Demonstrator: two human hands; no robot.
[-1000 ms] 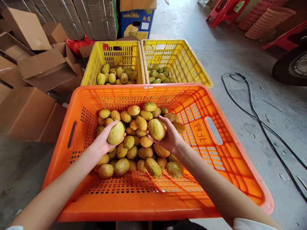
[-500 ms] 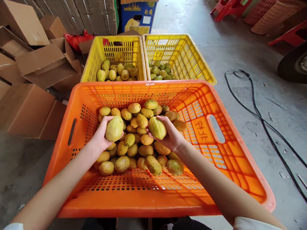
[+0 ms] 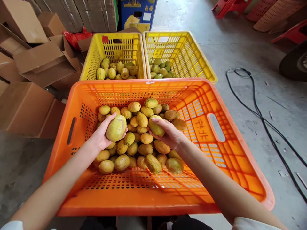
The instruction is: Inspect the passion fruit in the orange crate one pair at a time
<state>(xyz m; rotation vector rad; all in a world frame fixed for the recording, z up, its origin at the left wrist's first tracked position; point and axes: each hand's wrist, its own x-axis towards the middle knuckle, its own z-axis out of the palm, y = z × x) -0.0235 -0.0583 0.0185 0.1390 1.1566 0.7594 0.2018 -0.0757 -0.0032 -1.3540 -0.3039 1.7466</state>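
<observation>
My left hand [image 3: 103,131] is closed around a pale yellow-green papaya [image 3: 116,127], its thumb along the upper side and fingertips showing at the right. A second greenish papaya [image 3: 156,126] is gripped by my right hand [image 3: 169,131], whose thumb lies across its top. Both fruits are held above an orange plastic crate [image 3: 134,201]. Below them lies a pile of yellow and green papayas [image 3: 145,149], several with brown blemishes. The undersides of the two held fruits are hidden by my fingers and palms.
Behind the orange crate stand a left yellow crate [image 3: 94,57] and a right yellow crate [image 3: 203,60], each with several papayas. Cardboard boxes [image 3: 31,105] crowd the left floor. A black cable [image 3: 257,110] runs along the right, near a tire [image 3: 294,60] and red stools [image 3: 226,7].
The left papaya has turned in my hand and rises slightly to the right. My right hand has rolled its papaya, and the thumb now covers more of it. The view has shifted slightly.
</observation>
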